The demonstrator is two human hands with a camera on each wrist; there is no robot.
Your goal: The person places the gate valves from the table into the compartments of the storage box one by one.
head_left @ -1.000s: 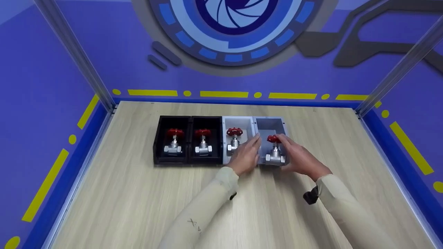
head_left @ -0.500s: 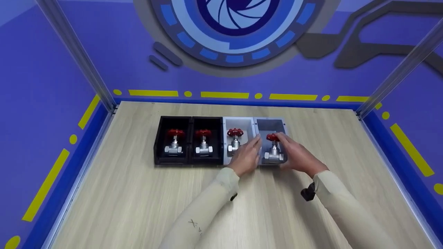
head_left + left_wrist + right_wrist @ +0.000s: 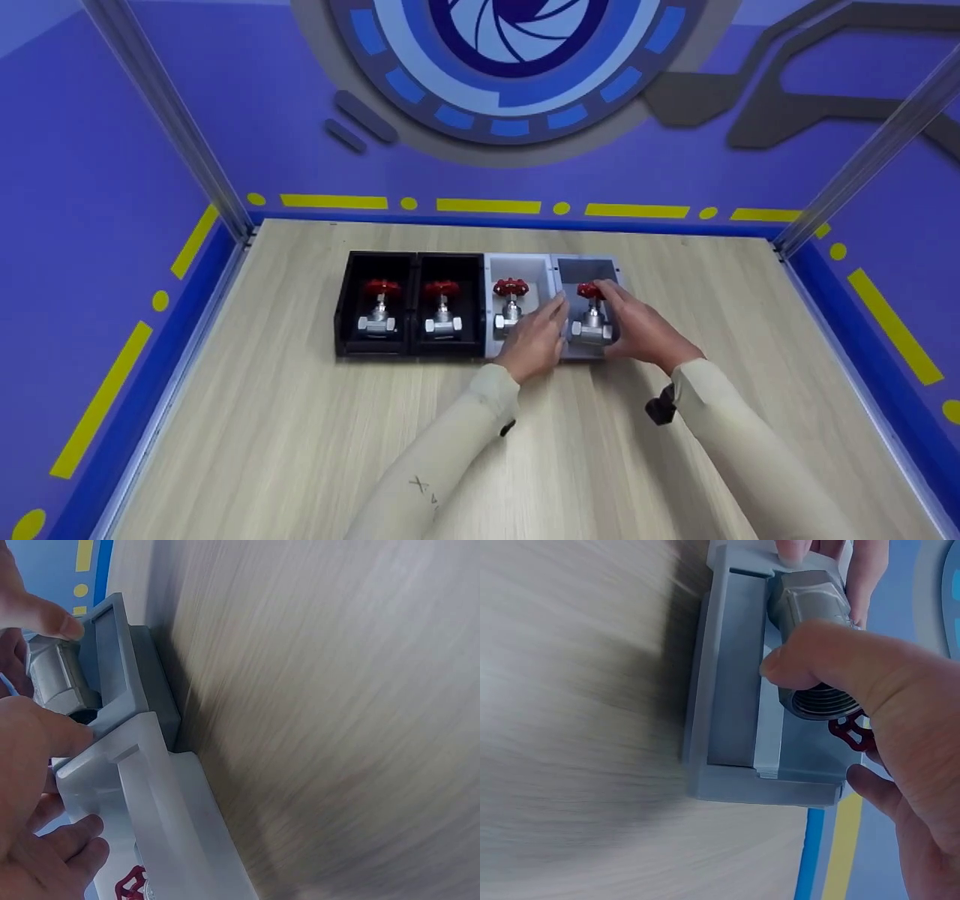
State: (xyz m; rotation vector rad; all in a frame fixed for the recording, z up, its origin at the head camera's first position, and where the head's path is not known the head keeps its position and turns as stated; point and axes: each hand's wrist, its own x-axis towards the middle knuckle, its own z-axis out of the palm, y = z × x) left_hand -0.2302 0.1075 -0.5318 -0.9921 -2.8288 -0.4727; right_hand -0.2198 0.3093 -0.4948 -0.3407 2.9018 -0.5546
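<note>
My right hand [image 3: 646,330] holds a metal gate valve [image 3: 592,330] with a red handwheel, upright in the grey bin [image 3: 585,268] at the row's right end. Its thumb [image 3: 810,660] lies across the valve's body in the right wrist view, while fingers reach the handwheel. My left hand [image 3: 532,341] pinches the adjoining side walls of the grey bin and the white bin [image 3: 538,271], with some fingers inside the white bin. A second gate valve [image 3: 510,309] stands in that white bin, partly hidden by the left hand.
Two black bins [image 3: 450,264] continue the row to the left, each bearing a red-wheeled gate valve [image 3: 442,321]. The bins stand on a wood-grain table [image 3: 315,435]. Blue panels and metal posts [image 3: 874,139] enclose the table's back and sides.
My right hand has carried the valve slightly back and left, deeper into the grey bin. My left hand stays in place.
</note>
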